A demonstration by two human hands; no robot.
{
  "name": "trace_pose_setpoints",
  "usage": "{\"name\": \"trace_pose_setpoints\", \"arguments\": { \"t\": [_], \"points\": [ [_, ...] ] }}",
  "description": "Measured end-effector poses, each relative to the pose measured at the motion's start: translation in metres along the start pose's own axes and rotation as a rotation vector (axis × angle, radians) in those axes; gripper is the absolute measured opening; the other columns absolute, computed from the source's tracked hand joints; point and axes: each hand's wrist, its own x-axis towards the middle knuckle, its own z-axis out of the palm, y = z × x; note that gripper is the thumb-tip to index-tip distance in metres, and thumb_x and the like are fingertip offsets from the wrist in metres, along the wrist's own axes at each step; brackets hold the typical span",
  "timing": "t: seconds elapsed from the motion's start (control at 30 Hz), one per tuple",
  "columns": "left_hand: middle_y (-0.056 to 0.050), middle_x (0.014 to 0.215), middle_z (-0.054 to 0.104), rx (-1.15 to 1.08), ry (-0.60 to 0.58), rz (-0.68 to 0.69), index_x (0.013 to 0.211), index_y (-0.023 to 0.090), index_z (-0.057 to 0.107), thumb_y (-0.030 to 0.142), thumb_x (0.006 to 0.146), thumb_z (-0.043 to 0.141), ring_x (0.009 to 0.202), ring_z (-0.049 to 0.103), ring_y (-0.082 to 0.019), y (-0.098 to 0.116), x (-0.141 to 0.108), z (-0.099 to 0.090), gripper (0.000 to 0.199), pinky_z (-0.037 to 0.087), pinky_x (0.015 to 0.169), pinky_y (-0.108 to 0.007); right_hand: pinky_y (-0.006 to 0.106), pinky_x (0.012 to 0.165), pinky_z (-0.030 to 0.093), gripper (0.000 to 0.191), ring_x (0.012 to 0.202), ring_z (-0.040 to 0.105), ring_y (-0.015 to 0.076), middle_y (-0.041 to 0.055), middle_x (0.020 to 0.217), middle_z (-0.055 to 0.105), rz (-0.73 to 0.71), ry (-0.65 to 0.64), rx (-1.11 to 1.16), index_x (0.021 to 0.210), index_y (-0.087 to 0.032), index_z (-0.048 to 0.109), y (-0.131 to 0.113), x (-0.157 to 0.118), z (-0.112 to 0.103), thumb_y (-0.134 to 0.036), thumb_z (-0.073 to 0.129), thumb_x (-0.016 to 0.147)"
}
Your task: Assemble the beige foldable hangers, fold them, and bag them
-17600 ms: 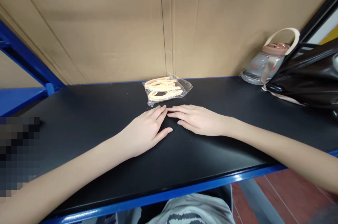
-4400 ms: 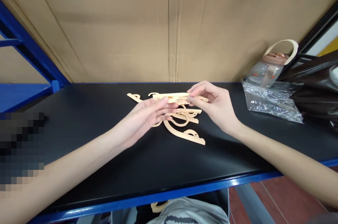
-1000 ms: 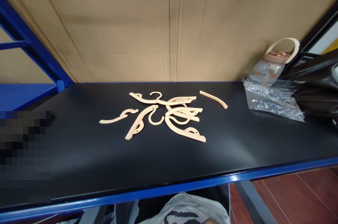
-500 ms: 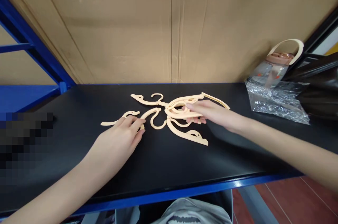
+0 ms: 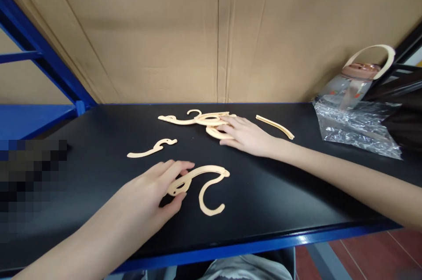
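My left hand [image 5: 161, 187] is closed around one end of a cream folding hanger piece [image 5: 211, 169], whose curved arm and hook reach out to the right, low over the black tabletop. Farther back, my right hand [image 5: 247, 136] rests with its fingers on a pile of cream hanger parts [image 5: 211, 118]; its fingertips are partly hidden among them, so a grip cannot be made out. From that pile a hook and an arm stick out to the left. A loose hanger arm [image 5: 151, 150] lies at the left, and a thin straight one [image 5: 275, 126] lies beyond my right hand.
A clear water bottle [image 5: 356, 80] with a cream handle stands at the back right, behind crinkled clear plastic wrap [image 5: 356, 126]. Cardboard [image 5: 148, 42] walls off the back. A blue metal frame [image 5: 39, 47] rises at the left, and the tabletop's front edge [image 5: 263, 240] is blue.
My left hand has drawn a hanger piece with its hook toward the front, apart from the others. My right hand has shifted the remaining parts back, leaving the thin arm separate.
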Motion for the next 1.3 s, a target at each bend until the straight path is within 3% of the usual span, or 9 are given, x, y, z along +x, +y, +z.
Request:
{"name": "trace_pose_setpoints", "arguments": {
  "t": [0.13, 0.23, 0.4, 0.6, 0.73, 0.87, 1.03, 1.17, 1.3],
  "points": [
    [-0.002, 0.091, 0.066, -0.202, -0.132, -0.044, 0.119, 0.024, 0.056, 0.036, 0.073, 0.059, 0.072, 0.062, -0.019, 0.006, 0.035, 0.003, 0.047, 0.048, 0.061, -0.028, 0.046, 0.107, 0.034, 0.034, 0.130, 0.042, 0.0309, 0.0182, 0.140, 0.047, 0.057, 0.120, 0.028, 0.115, -0.013, 0.060, 0.026, 0.037, 0.002, -0.038, 0.049, 0.095],
    [0.002, 0.073, 0.061, -0.412, -0.214, -0.092, 0.097, 0.021, 0.061, 0.035, 0.072, 0.063, 0.061, 0.055, -0.015, 0.010, 0.055, 0.002, 0.029, 0.041, 0.053, -0.024, 0.044, 0.101, 0.039, 0.032, 0.117, 0.051, 0.0269, 0.0146, 0.126, 0.057, 0.148, 0.268, 0.265, 0.110, -0.014, 0.060, 0.015, 0.031, -0.011, -0.040, 0.049, 0.095],
    [0.003, 0.069, 0.060, -0.735, -0.294, -0.185, 0.083, 0.017, 0.062, 0.034, 0.071, 0.068, 0.063, 0.055, -0.013, 0.015, 0.076, -0.003, 0.022, 0.042, 0.055, -0.022, 0.031, 0.078, 0.052, 0.029, 0.079, 0.062, 0.0139, 0.0030, 0.090, 0.064, 0.240, 0.058, 1.085, 0.104, -0.016, 0.060, -0.018, -0.009, -0.028, -0.041, 0.055, 0.089],
    [0.000, 0.085, 0.062, -1.063, -0.069, -0.297, 0.085, 0.016, 0.067, 0.032, 0.068, 0.078, 0.081, 0.058, -0.013, 0.011, 0.090, -0.004, 0.026, 0.051, 0.075, -0.027, 0.021, 0.047, 0.039, 0.028, 0.050, 0.044, 0.0062, -0.0060, 0.061, 0.048, 0.461, 0.003, 1.246, 0.094, -0.014, 0.062, -0.013, -0.037, -0.028, -0.039, 0.063, 0.082],
    [-0.001, 0.087, 0.062, -1.289, 0.004, -0.371, 0.085, 0.016, 0.068, 0.032, 0.068, 0.080, 0.083, 0.058, -0.013, 0.008, 0.090, 0.003, 0.027, 0.051, 0.082, -0.029, 0.021, 0.046, 0.033, 0.027, 0.046, 0.038, 0.0063, -0.0081, 0.052, 0.041, 0.427, -0.080, 1.147, 0.085, -0.015, 0.061, -0.009, -0.045, -0.030, -0.042, 0.057, 0.086],
    [0.000, 0.083, 0.058, -1.199, 0.034, -0.259, 0.079, 0.016, 0.064, 0.042, 0.080, 0.067, 0.078, 0.056, -0.012, 0.016, 0.085, 0.005, 0.026, 0.051, 0.077, -0.025, 0.023, 0.050, 0.033, 0.030, 0.051, 0.042, 0.0082, -0.0059, 0.057, 0.046, 0.418, -0.044, 0.839, 0.076, -0.017, 0.060, -0.010, -0.048, -0.032, -0.044, 0.056, 0.087],
    [0.002, 0.064, 0.053, -1.038, -0.134, -0.246, 0.070, 0.017, 0.049, 0.041, 0.093, 0.047, 0.057, 0.055, -0.010, 0.034, 0.081, 0.010, 0.033, 0.050, 0.051, -0.021, 0.025, 0.061, 0.041, 0.032, 0.067, 0.058, 0.0129, -0.0014, 0.078, 0.063, 0.297, 0.096, 0.408, 0.116, -0.020, 0.056, -0.022, -0.040, -0.037, -0.042, 0.053, 0.093],
    [0.009, 0.047, 0.033, -1.020, -0.225, -0.321, 0.071, 0.020, 0.041, 0.035, 0.096, 0.040, 0.035, 0.031, -0.005, 0.042, 0.082, 0.016, 0.029, 0.030, 0.031, -0.014, 0.026, 0.064, 0.041, 0.024, 0.081, 0.065, 0.0178, 0.0067, 0.091, 0.068, 0.132, 0.067, 0.041, 0.102, -0.016, 0.060, -0.038, -0.027, -0.036, -0.028, 0.040, 0.099],
    [0.010, 0.047, 0.031, -1.069, -0.252, -0.298, 0.069, 0.020, 0.039, 0.037, 0.091, 0.049, 0.033, 0.029, -0.004, 0.052, 0.081, 0.020, 0.030, 0.030, 0.028, -0.012, 0.026, 0.058, 0.039, 0.019, 0.076, 0.066, 0.0188, 0.0072, 0.087, 0.069, 0.133, 0.013, -0.075, 0.096, -0.014, 0.058, -0.048, -0.016, -0.033, -0.014, 0.039, 0.097]
  ]
}}
